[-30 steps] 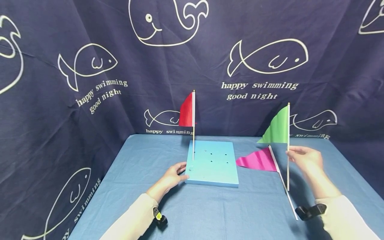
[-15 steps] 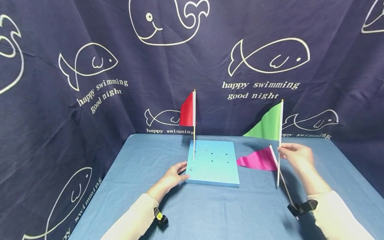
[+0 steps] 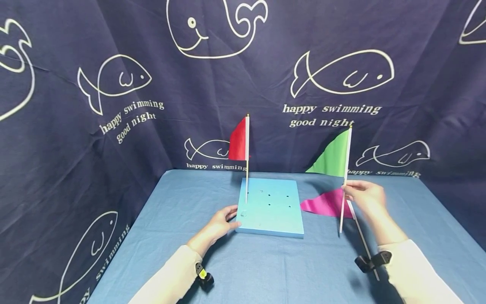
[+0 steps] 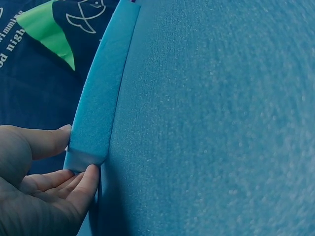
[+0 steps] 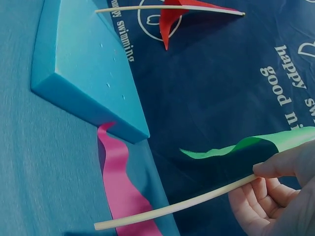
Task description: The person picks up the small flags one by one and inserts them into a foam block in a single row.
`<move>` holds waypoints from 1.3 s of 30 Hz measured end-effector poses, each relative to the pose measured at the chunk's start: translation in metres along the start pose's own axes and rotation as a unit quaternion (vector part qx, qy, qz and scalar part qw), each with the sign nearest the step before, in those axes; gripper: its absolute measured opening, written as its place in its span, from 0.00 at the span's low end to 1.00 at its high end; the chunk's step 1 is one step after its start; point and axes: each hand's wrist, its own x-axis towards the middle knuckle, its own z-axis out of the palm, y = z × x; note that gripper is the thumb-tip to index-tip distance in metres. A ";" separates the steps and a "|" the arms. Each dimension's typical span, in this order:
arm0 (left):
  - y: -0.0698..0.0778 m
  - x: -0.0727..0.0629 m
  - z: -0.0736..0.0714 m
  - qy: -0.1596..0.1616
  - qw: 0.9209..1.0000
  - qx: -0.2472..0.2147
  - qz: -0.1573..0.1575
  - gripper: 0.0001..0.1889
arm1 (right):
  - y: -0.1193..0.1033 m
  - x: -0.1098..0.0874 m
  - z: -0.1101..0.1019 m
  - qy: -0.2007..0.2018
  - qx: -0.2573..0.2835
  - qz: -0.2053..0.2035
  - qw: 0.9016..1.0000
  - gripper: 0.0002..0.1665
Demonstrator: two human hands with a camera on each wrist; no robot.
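The green flag (image 3: 336,158) should be light, with a stiff, thin stick (image 5: 172,206) best held under its soft, bright, three-cornered cloth (image 3: 338,154), where the right hand (image 3: 366,197) pinches it, slightly tilted, over the table (image 3: 273,270) by the pink flag (image 3: 324,204), while the left hand (image 3: 220,221) pinches the blue block (image 3: 273,219).

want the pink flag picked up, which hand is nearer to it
Right. The right hand, pinching the green flag, is close by the pink flag; the left hand is across the blue board from it, at the board's left edge.
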 end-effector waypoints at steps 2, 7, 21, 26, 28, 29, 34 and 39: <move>0.001 -0.001 0.000 0.000 1.000 0.000 -0.001 0.32 | -0.002 0.000 0.003 -0.001 0.009 0.002 1.000 0.17; 0.002 -0.001 0.000 0.000 1.000 0.001 0.002 0.32 | -0.004 0.002 0.008 0.007 0.045 0.006 0.999 0.08; 0.000 0.000 -0.001 0.001 1.000 0.002 -0.002 0.33 | -0.020 0.009 0.035 0.034 0.119 -0.005 0.992 0.18; 0.003 -0.001 -0.001 0.000 1.000 0.002 -0.001 0.32 | -0.030 0.015 0.044 0.039 0.094 -0.043 0.994 0.05; 0.003 -0.002 -0.001 -0.001 1.000 0.002 0.000 0.32 | -0.035 0.017 0.048 0.038 0.100 -0.053 0.993 0.05; 0.003 -0.002 -0.001 -0.001 1.000 0.005 0.003 0.32 | -0.038 0.018 0.050 0.039 0.103 -0.054 0.992 0.05; 0.004 -0.001 -0.001 0.002 1.000 0.004 -0.001 0.32 | -0.047 0.019 0.062 0.050 0.108 -0.059 0.991 0.05; 0.005 -0.002 0.000 0.002 1.000 0.005 -0.001 0.32 | -0.050 0.018 0.073 0.055 0.140 -0.069 0.986 0.12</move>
